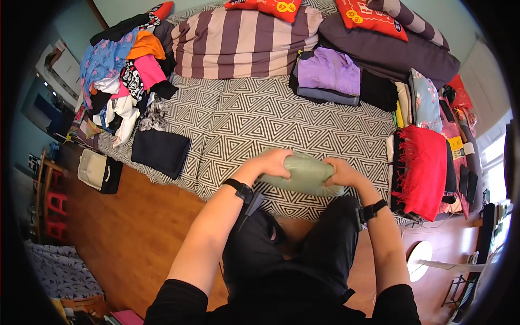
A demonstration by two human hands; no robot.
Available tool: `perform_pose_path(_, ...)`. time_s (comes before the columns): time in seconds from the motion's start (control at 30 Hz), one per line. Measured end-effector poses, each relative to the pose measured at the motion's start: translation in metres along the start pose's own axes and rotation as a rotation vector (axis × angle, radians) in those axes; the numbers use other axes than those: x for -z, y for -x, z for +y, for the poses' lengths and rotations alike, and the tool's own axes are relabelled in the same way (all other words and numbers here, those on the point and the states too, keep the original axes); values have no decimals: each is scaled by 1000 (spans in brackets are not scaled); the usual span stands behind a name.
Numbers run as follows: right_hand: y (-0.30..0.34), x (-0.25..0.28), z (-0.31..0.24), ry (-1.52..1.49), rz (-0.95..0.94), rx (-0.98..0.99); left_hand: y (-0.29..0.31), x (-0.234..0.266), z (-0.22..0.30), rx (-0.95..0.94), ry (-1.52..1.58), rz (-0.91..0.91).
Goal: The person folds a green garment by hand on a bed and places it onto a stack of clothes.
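A sage-green bundle of smooth folded fabric (303, 174) is between my hands, over the near edge of the patterned bed (244, 116). My left hand (274, 162) grips its left end, the thumb lying across the top. At the right end, my right hand (341, 173) is closed on the cloth, with the fingertips partly hidden. Which garment the bundle is, I cannot tell. To the left lies a folded dark navy garment (161, 153) on the bed's edge.
A loose heap of mixed clothes (116, 81) covers the far left. Folded purple clothing (327, 73) lies at the back right. A red fringed scarf (425, 172) tops a stack on the right. A white bin (93, 169) stands on the wooden floor, and a round white stand base (420, 260) lower right.
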State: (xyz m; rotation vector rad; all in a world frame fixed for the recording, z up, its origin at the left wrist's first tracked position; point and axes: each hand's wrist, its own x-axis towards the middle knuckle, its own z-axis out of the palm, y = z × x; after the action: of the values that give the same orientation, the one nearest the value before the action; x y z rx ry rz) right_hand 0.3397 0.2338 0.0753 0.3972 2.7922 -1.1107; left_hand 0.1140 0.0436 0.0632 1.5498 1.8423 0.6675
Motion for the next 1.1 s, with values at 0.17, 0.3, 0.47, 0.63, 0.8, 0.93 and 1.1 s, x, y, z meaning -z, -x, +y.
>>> perform_pose_path(0.17,-18,-22,92,-491,89,-210,-7,-25,-15,-15,-452,490)
perform_pose_path(0.3,-24,-21,69,-598,139,-340,-3,-46,-25,259,-378,569)
perform_pose_path(0.47,-21,-26,48,-434,400,-611,-18,-45,-17,617,-83,590)
perform_pose_path(0.63,-19,-69,75,-541,620,-475,-56,-76,-60,441,567,668)
perform_pose_path(0.8,-33,-65,71,-887,522,-410,-44,-72,-68,545,1100,512)
perform_pose_path(0.93,-34,-59,73,-710,504,-601,-42,-61,-36,760,837,435)
perform_pose_path(1.1,-29,-50,83,-954,386,-593,-41,-73,-25,480,-67,814)
